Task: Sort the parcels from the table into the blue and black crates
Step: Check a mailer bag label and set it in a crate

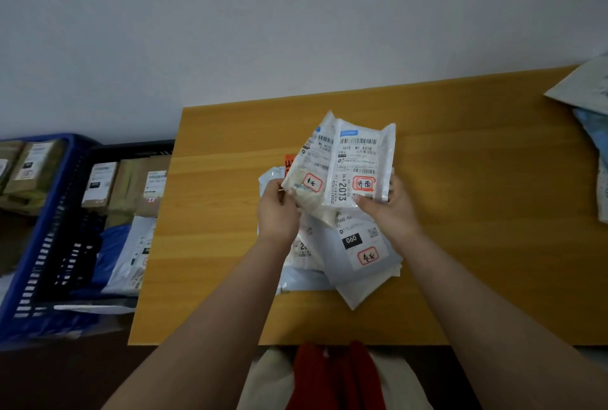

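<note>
Pale grey wall at the back, orange-brown wooden table (477, 228) pushed up against it. Far left, down beside the table: blue slatted plastic crate (42, 245), holding brown cardboard boxes (36, 163). Right next to it, touching, black plastic crate (138, 147) with more brown boxes plus some white and blue poly bags (131, 255). Probably parked there so each drop was a short swing to the left.

Mid-table, left hand (278, 212) pinched a small cream padded parcel (306, 176) by its bottom corner, thumb and fingers clamped on it. Just beside that, overlapping it, white poly mailer with barcode label (362, 159), gripped at its lower edge by the right hand (391, 209), thumb on the front, fingers curled behind. Both held upright, lifted off the table, labels facing the camera, red-boxed handwritten marks showing. Guessing that was for reading the destinations to pick a crate for each.

Both forearms reached forward and angled inward, wrists raised, hands close together over a loose pile of white mailers (358, 261) lying flat underneath, not yet sorted. Far right edge, a few more pale mailers (585, 90), well apart from the pile.
</note>
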Available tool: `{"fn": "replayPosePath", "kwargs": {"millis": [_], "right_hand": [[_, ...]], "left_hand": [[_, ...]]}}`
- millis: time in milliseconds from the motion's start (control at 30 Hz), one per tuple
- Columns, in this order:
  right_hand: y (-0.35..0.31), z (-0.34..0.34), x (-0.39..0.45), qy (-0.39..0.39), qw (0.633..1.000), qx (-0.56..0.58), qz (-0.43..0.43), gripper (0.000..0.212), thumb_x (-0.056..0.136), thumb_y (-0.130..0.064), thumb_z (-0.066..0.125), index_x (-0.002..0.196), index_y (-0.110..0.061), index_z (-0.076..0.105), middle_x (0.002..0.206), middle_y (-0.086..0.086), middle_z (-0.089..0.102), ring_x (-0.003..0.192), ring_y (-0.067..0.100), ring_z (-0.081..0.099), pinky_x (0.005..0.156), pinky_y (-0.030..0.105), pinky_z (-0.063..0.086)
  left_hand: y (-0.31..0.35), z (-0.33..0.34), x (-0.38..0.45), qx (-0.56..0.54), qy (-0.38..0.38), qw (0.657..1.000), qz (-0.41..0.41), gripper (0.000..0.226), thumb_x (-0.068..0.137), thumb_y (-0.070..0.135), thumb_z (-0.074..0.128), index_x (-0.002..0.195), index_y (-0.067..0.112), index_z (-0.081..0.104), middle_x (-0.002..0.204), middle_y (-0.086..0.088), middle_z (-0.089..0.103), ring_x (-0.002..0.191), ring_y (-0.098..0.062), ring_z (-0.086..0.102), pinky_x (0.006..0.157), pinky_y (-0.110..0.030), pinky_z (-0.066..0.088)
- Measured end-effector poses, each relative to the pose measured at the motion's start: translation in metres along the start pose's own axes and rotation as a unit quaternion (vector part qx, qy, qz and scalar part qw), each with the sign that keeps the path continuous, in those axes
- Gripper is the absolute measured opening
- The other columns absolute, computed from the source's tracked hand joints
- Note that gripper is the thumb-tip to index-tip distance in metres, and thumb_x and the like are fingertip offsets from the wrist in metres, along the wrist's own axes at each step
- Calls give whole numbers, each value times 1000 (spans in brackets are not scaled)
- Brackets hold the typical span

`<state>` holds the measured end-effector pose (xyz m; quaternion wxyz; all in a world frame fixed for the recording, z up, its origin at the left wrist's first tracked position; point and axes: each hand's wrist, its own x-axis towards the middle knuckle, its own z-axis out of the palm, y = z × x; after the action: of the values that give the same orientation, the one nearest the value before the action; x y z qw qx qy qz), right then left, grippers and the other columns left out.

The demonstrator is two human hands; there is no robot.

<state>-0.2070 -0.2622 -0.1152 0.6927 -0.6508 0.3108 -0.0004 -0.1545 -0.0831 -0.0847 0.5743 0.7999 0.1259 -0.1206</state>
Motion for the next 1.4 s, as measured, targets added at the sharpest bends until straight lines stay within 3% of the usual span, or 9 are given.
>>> {"fn": "replayPosePath", "kwargs": {"millis": [167, 333, 500, 733, 900, 967, 1033, 1233, 1400], "right_hand": [[9, 22, 1, 7, 1000, -26, 4, 54, 82, -15, 73, 127, -27, 46, 107, -11, 68, 98, 11, 67, 81, 36, 58], [5, 59, -3, 5, 999, -49, -17, 50, 84, -10, 68, 125, -26, 45, 102, -18, 65, 87, -7, 65, 62, 9, 49], [4, 116, -6, 3, 997, -79, -16, 56, 85, -11, 65, 132, -22, 39, 105, -13, 63, 97, 8, 63, 69, 22, 50], [23, 262, -34, 14, 995, -95, -24, 64, 83, -11, 69, 138, -16, 36, 112, -10, 61, 96, 1, 61, 64, 14, 50], [36, 379, -66, -28, 994, -108, 2, 65, 84, -8, 68, 139, -18, 34, 110, -9, 60, 98, 8, 62, 79, 30, 53], [41, 411, -77, -37, 994, -101, 14, 59, 87, -6, 66, 136, -19, 35, 114, -4, 60, 99, 11, 62, 79, 30, 53], [44, 433, -84, -37, 994, -105, 22, 57, 88, -6, 65, 136, -16, 35, 119, 0, 59, 102, 15, 61, 79, 30, 53], [50, 463, -86, -19, 990, -133, 39, 58, 89, -11, 66, 138, -12, 34, 123, 4, 56, 107, 22, 60, 83, 35, 52], [62, 481, -75, -16, 989, -140, 50, 52, 89, -11, 67, 132, -12, 37, 119, 2, 57, 98, 17, 60, 66, 21, 48]], "left_hand": [[-18, -34, 9, -36, 44, 998, -14, 17, 104, 11, 37, 114, 9, 51, 103, -4, 65, 93, -21, 65, 74, -32, 57], [-35, -71, 23, -58, 95, 994, -16, 16, 103, 7, 36, 108, 17, 48, 99, 2, 61, 90, -17, 63, 72, -32, 56], [-56, -127, 51, -64, 105, 992, -35, 15, 103, 7, 37, 105, 18, 47, 102, 2, 58, 91, -16, 62, 70, -31, 57], [-104, -263, 99, -77, 66, 992, -71, 16, 102, 8, 40, 112, 18, 47, 116, -7, 60, 105, -25, 62, 90, -46, 55], [-134, -376, 118, -115, 62, 988, -86, 19, 102, 2, 37, 110, 15, 48, 104, -4, 61, 92, -16, 63, 64, -22, 56], [-144, -410, 125, -108, 58, 987, -99, 20, 102, 2, 37, 116, 11, 48, 109, -6, 61, 97, -21, 64, 71, -30, 58], [-152, -434, 133, -102, 57, 987, -106, 22, 101, 1, 38, 120, 7, 47, 118, -13, 60, 105, -28, 63, 80, -39, 58], [-174, -464, 138, -112, 70, 982, -134, 15, 100, 1, 41, 107, 13, 48, 121, -13, 59, 106, -29, 63, 78, -34, 56], [-186, -484, 141, -85, 99, 982, -139, 14, 100, 3, 43, 109, 14, 46, 123, -13, 56, 109, -28, 60, 86, -42, 56]]}}
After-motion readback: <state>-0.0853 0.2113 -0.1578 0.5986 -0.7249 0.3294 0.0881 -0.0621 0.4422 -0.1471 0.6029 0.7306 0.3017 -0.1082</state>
